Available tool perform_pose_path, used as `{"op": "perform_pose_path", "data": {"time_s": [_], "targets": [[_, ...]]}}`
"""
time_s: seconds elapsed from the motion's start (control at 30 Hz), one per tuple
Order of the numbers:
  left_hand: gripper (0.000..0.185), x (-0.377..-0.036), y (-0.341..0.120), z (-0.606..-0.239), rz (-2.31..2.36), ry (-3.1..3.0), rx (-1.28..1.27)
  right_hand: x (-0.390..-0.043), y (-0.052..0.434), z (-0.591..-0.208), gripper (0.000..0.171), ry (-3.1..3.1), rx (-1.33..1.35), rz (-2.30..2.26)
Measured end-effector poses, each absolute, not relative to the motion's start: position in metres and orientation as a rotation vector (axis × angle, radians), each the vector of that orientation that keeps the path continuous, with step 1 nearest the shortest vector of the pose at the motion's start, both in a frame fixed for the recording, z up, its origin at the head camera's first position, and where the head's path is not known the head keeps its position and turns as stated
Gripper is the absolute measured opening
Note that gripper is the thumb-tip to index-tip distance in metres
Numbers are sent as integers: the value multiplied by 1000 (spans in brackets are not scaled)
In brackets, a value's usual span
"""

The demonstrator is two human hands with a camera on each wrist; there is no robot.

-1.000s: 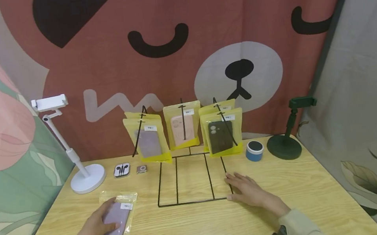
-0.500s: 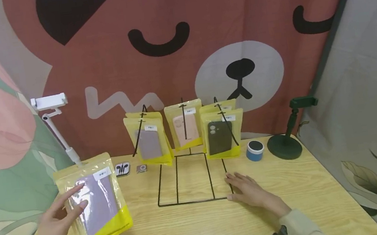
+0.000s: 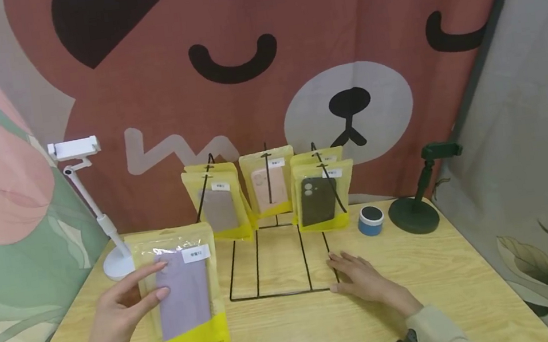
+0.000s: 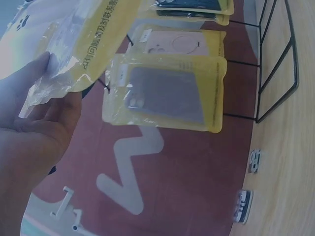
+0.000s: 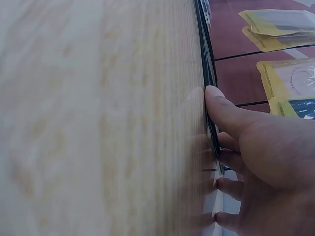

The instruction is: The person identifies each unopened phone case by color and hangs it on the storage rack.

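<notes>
My left hand (image 3: 116, 316) pinches a yellow zip bag with a purple phone case (image 3: 184, 298) inside, held upright above the table at the left. Thumb and fingers grip its left side; in the left wrist view the same bag (image 4: 98, 44) fills the upper left. A black wire display rack (image 3: 285, 294) stands at the centre. From its hooks hang bagged phone cases: purple (image 3: 220, 210) at left, pink (image 3: 269, 186) in the middle, black (image 3: 318, 200) at right, with further bags partly hidden behind the outer two. My right hand (image 3: 363, 280) rests, fingers extended, on the rack base's right side.
Behind the held bag stands a white phone stand (image 3: 120, 263). A blue-and-white round device (image 3: 371, 222) and a green phone stand (image 3: 415, 216) are at the right. Boxed earphones (image 4: 243, 206) and a small square gadget (image 4: 254, 161) appear in the left wrist view.
My left hand has lifted the bagged purple phone case off the table, turned it upright and moved it right towards the rack. My right hand has stayed on the rack base.
</notes>
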State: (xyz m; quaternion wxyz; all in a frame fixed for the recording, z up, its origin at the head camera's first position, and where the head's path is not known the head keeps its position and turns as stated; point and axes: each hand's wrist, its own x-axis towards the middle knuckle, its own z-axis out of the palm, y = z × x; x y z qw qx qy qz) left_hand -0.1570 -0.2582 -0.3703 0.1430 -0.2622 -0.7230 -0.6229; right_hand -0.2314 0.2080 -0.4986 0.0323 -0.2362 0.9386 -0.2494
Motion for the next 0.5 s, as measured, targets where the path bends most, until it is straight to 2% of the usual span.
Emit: {"op": "perform_pose_path", "data": {"time_s": [0.5], "targets": [[44, -177, -246, -378, -1801, -2181, -818, -231, 207, -500, 64, 2895, -714, -774]]}}
